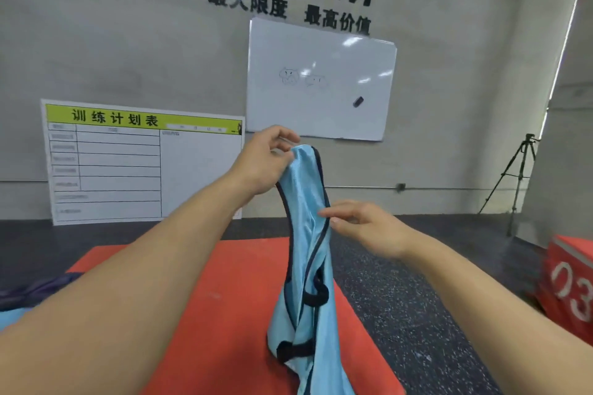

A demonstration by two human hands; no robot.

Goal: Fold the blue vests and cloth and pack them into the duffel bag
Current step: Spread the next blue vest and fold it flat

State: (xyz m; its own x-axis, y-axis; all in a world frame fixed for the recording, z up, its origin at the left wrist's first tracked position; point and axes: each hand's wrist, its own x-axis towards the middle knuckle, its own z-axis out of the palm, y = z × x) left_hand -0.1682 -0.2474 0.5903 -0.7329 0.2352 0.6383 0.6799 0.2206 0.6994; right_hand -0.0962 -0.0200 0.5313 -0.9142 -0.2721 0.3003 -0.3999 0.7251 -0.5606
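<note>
Vest (303, 234) hangs mid-air over the mat (224, 298), bunched into a long twisted strip, dark binding running along its edges. Left hand (266, 160) pinches the top end, thumb and fingers curled round the fabric, so it carries the load. Right hand (365, 228) is loosely spread, fingertips just touching the binding about mid-length, gripping nothing. Fabric reads as thin shiny mesh: my guess is very light, fully limp, a bit slick, no fragility concern. It won't hold any shape unsupported, so folding needs it laid flat on the mat. Best holds are probably the bound edges at shoulders or armholes; the binding is thicker and less likely to slide than bare mesh. Risk: twisted panels fold in wrong unless shaken out. The mat is a red-orange pad, flat, on dark speckled floor (401, 298). More blue cloth and something purple show at the far left edge; can't tell what they are. Duffel bag not identifiable in view. Grey wall behind with whiteboard (321, 80), schedule board (128, 163) leaning on the floor, tripod (516, 176) at right, red numbered box (568, 282) near the right edge.
</note>
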